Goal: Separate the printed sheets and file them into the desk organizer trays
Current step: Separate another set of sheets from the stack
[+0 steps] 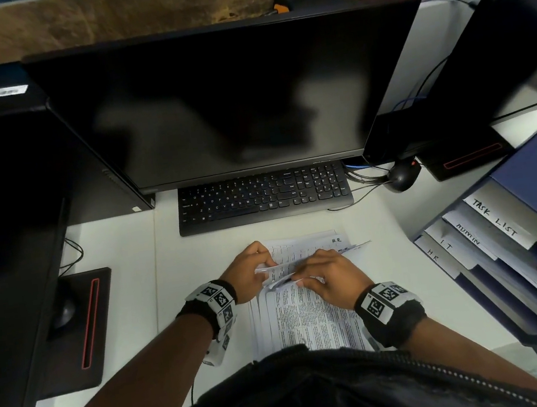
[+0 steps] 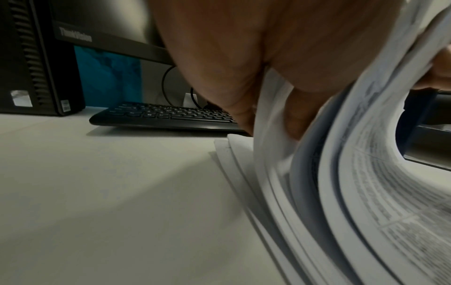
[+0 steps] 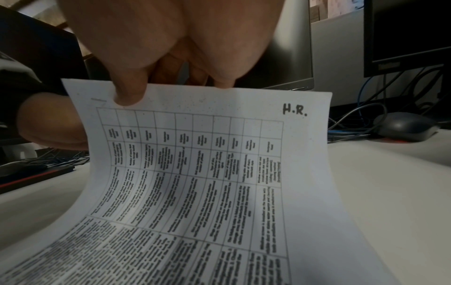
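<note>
A stack of printed sheets [image 1: 309, 317] lies on the white desk [image 1: 112, 244] in front of me, below the keyboard. My left hand [image 1: 252, 272] has its fingers curled in among the lifted far edges of several sheets [image 2: 317, 173]. My right hand [image 1: 330, 279] pinches the far edge of the top sheet [image 3: 195, 173], a table of text marked "H.R.", and bends it upward. The blue desk organizer [image 1: 520, 259] stands at the right, with tabs reading HR, IT, ADMIN and TASK LIST.
A black keyboard [image 1: 263, 197] and dark monitor [image 1: 222, 100] stand beyond the papers. A mouse [image 1: 400, 177] with cables sits back right. A black computer tower [image 1: 4, 204] and a second mouse on a pad [image 1: 82, 327] are at the left.
</note>
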Tool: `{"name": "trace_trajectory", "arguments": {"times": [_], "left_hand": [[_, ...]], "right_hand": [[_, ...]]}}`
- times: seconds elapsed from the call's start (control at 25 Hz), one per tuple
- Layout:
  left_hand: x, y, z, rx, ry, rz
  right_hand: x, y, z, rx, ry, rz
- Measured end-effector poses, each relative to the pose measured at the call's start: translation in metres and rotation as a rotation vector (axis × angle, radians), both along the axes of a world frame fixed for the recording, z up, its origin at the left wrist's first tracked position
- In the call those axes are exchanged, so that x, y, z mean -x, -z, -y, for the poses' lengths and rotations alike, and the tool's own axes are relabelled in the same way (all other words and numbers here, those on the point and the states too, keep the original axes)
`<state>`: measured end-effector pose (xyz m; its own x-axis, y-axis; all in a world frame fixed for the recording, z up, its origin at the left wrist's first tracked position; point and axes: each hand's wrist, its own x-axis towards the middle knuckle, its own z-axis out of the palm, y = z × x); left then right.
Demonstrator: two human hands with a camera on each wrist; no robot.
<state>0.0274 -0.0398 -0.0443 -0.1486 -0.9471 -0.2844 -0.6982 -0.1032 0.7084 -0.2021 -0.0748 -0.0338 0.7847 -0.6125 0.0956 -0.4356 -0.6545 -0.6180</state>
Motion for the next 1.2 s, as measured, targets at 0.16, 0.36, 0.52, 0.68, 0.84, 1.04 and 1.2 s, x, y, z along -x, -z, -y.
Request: {"name": "trace_trajectory", "arguments": {"times": [0.16,0.36,0.52,0.68,0.84,1.04,1.2], "left_hand": [[0.000,-0.001,-0.006,0.087,0.049,-0.030],[0.001,-0.008,-0.010,0.051,-0.023,-0.062],[0.003,-0.010,-0.003,-0.061,0.008,0.017],[0.001,0.002,0.006,-0.032,-0.048,0.214],[0.000,0.011,0.016,-0.086,-0.009,0.353],[-0.001,0.006,0.023,-0.113,0.035,0.421],[0.000,0.002,0.017,-0.014,0.011,0.377]], "right_hand": [[0.000,-0.002,-0.001,0.004,0.001,0.006],[0.002,-0.001,-0.003,0.030,0.008,0.021],[0.002,0.001,-0.005,0.030,-0.005,0.013],[0.001,0.002,-0.006,0.019,0.007,0.010],[0.001,0.000,-0.003,0.018,0.010,0.020],[0.000,0.001,-0.001,0.012,0.008,0.008],[-0.001,0.002,-0.002,0.005,0.004,0.003]]}}
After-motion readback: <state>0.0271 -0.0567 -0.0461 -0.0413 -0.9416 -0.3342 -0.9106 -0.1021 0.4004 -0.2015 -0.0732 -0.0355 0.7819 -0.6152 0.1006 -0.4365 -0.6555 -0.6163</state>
